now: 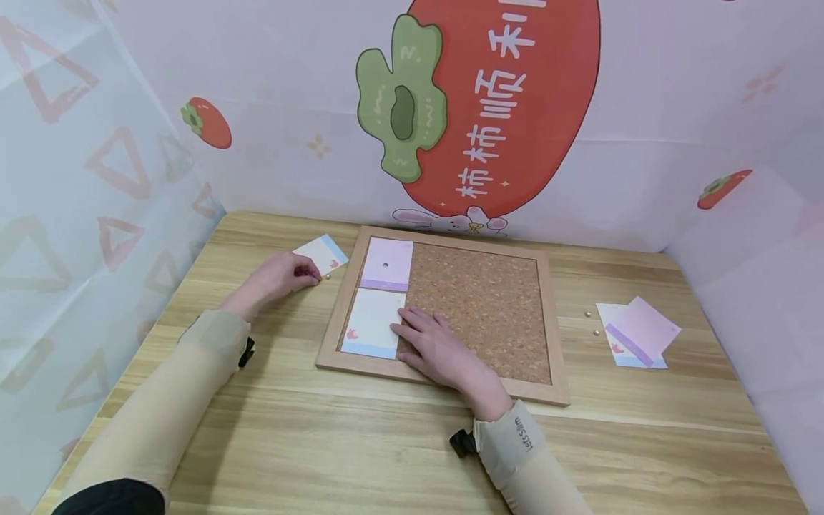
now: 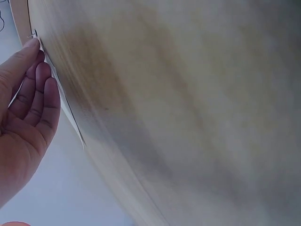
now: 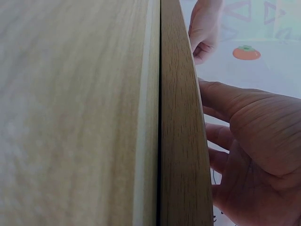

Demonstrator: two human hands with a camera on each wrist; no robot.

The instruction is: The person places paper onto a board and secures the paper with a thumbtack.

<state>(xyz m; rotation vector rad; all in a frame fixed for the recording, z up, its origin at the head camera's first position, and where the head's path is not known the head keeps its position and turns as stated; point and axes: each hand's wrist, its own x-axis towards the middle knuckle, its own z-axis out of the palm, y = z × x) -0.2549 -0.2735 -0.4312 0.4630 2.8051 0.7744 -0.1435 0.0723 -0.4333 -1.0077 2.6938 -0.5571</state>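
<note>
A wood-framed cork board lies on the table with two cards along its left side. The upper is a lilac card with a small round-headed pin at its middle; below it is a white card with a blue edge. My right hand rests on the board, fingers spread, fingertips at the white card's right edge. Left of the board, my left hand is low over a loose white card. Its thumb and fingertips are beside a loose pin, fingers loosely bent in the left wrist view.
Right of the board, a lilac card overlaps another white card on the wooden table. Two pins lie between them and the frame. Printed cloth walls stand behind and at both sides.
</note>
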